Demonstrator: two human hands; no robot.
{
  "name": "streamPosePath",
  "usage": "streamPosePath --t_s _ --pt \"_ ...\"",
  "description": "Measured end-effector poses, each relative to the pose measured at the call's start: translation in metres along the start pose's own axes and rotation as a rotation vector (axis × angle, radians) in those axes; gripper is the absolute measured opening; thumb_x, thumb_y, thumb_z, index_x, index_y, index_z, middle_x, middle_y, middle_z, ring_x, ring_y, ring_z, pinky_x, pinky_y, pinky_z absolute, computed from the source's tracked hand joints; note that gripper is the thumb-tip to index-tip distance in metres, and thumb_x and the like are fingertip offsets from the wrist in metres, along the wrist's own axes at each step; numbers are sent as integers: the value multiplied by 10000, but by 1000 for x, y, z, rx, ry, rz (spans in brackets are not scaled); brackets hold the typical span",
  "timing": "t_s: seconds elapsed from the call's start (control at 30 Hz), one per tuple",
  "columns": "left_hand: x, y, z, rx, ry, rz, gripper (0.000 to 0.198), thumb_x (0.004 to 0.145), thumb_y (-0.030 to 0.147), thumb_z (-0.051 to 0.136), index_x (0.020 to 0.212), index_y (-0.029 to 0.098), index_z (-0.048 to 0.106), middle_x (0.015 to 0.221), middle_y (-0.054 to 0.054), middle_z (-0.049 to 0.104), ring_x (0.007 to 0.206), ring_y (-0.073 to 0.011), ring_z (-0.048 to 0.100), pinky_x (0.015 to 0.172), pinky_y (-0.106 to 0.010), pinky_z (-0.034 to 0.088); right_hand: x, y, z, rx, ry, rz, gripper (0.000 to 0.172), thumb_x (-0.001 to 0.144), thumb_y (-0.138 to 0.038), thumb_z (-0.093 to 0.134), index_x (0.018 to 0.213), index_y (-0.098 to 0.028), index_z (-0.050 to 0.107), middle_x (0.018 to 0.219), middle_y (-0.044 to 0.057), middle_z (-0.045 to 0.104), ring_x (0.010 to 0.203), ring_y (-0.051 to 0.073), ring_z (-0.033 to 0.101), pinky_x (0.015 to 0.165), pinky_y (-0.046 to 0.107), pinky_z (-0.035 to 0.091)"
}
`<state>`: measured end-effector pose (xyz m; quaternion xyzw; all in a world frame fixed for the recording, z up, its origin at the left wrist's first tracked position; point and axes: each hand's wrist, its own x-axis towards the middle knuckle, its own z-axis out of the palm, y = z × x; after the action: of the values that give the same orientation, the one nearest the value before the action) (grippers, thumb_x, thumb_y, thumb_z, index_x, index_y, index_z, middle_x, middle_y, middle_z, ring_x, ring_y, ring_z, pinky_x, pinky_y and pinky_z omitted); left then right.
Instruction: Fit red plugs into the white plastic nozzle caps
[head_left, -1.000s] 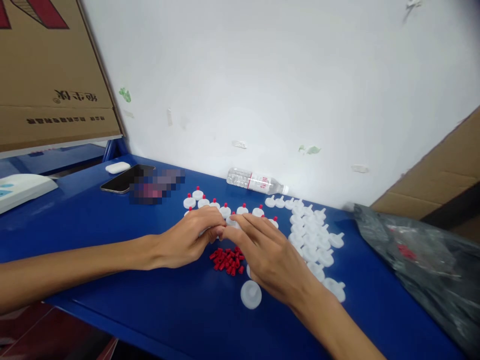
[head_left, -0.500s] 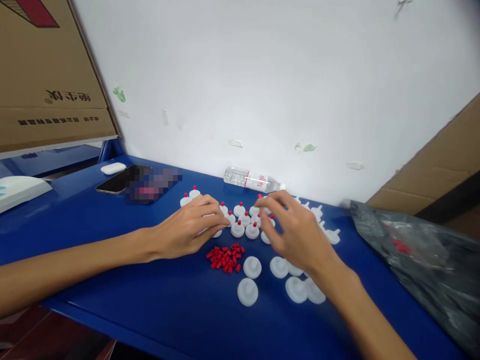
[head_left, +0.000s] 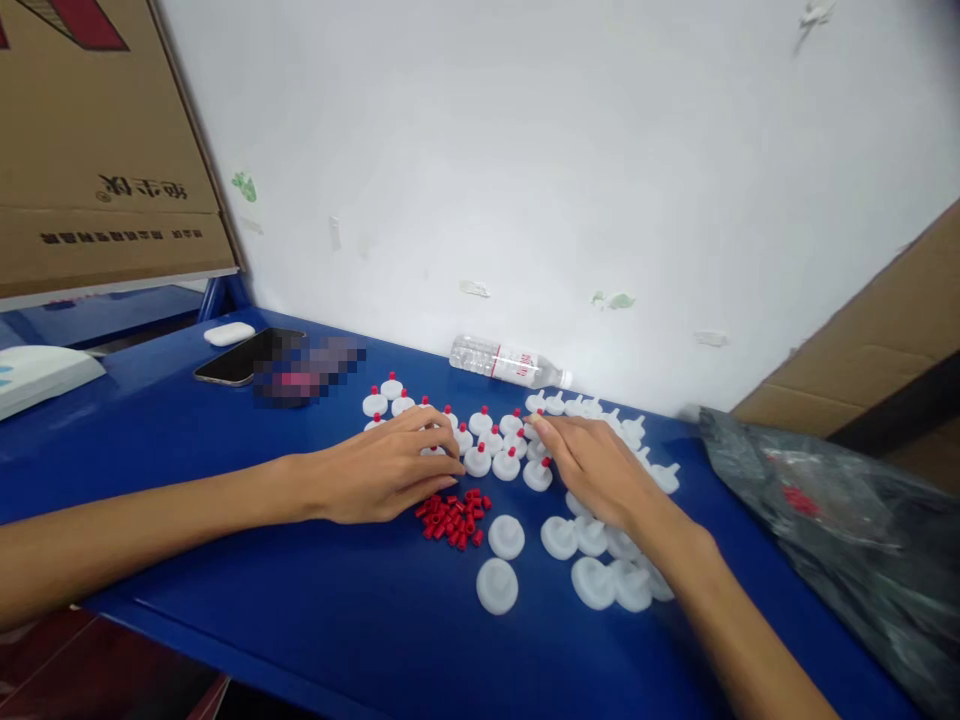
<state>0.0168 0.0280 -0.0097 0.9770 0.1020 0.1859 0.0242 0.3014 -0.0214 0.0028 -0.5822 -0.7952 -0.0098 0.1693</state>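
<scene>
White wall (head_left: 525,150) backs a blue desk (head_left: 300,620) that fills the lower half of the view. Above the desk's far left corner leans a big cardboard box (head_left: 97,150), and a dark plastic bag (head_left: 840,520) lies crumpled along the right edge. The left hand (head_left: 382,470) comes in from the left edge and lies palm down near the middle of the desk. Its fingers (head_left: 439,440) are curled loosely over the nearest red-topped white pieces (head_left: 491,440); whether they have hold of one cannot be told. The right hand (head_left: 600,470) reaches in from the near right, also palm down, with its fingers stretched out almost flat and their tips touching the right side of that same cluster, gripping nothing that shows. A clear water bottle (head_left: 510,363) lies on its side against the wall at the far edge. A dark phone (head_left: 232,365) rests flat toward the far left corner. The red-topped pieces stand in rows between the two hands, toward the far edge. Plain white pieces (head_left: 600,575) are scattered under and beside the right wrist, nearer the front edge, with more of them running toward the far edge past the fingertips. A small heap of red sleeves (head_left: 452,518) sits just beside the left fingertips, on the near side. A white oval case (head_left: 229,333) lies just beyond the phone.
</scene>
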Motion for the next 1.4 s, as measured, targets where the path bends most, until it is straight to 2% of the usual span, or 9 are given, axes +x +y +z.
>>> streamPosePath --t_s 0.13,0.37,0.53,0.77,0.97,1.1,1.2,1.3,1.4 --pt "1 1 -1 -10 5 4 239 1022 179 512 1217 171 649 1110 -109 660 1137 -271 521 980 -413 463 0 1 -3 -10 25 17 507 1086 -439 209 888 -235 630 873 37 720 845 229 664 767 339 417" --pt "3 8 -5 -21 29 28 242 1003 164 522 1211 169 646 1107 -109 665 1107 -266 539 978 -413 463 1 1 -2 -54 47 46 522 1079 -464 213 819 -230 599 820 49 677 781 226 630 716 340 398" --pt "2 14 -11 -49 -62 58 307 991 171 501 1274 162 619 1178 -129 648 1147 -291 523 1002 -453 451 1 2 0 -27 15 40 554 1081 -480 206 748 -229 571 787 45 684 767 218 648 728 342 404" --pt "2 17 -15 -62 -123 74 399 972 218 519 1364 180 576 1292 -144 605 1230 -333 496 1063 -497 422 2 3 2 -36 -3 35 553 1083 -464 210 742 -230 578 785 31 702 776 216 663 757 345 413" --pt "1 17 -15 -53 -144 61 388 981 226 509 1359 193 593 1316 -137 587 1242 -336 479 1055 -508 416 2 7 -8 -107 133 117 551 1076 -446 213 805 -220 635 874 84 730 858 268 667 791 382 408" --pt "1 15 -13 -40 -129 65 357 977 219 519 1317 185 624 1285 -141 601 1222 -335 490 1039 -503 421 1 12 -12 -161 215 198 556 1079 -421 204 876 -215 679 986 94 752 982 279 676 883 394 417" --pt "1 14 -14 -29 -120 61 324 977 215 526 1276 180 646 1251 -142 616 1211 -332 495 1024 -487 433 1 14 -11 -221 155 250 547 1082 -403 198 924 -208 685 1036 103 748 1040 291 665 863 391 425" --pt "1 13 -14 -19 -107 56 301 970 214 544 1246 182 659 1224 -139 629 1200 -329 503 1015 -476 439 -1 18 -5 -263 94 267 545 1081 -399 220 882 -195 683 979 117 745 992 296 675 806 386 429" --pt "1 12 -14 -10 -112 52 288 972 213 544 1232 175 663 1218 -140 630 1199 -329 503 1026 -482 429 -3 21 2 -286 62 267 540 1081 -403 245 846 -191 684 936 113 746 963 292 683 809 391 430"
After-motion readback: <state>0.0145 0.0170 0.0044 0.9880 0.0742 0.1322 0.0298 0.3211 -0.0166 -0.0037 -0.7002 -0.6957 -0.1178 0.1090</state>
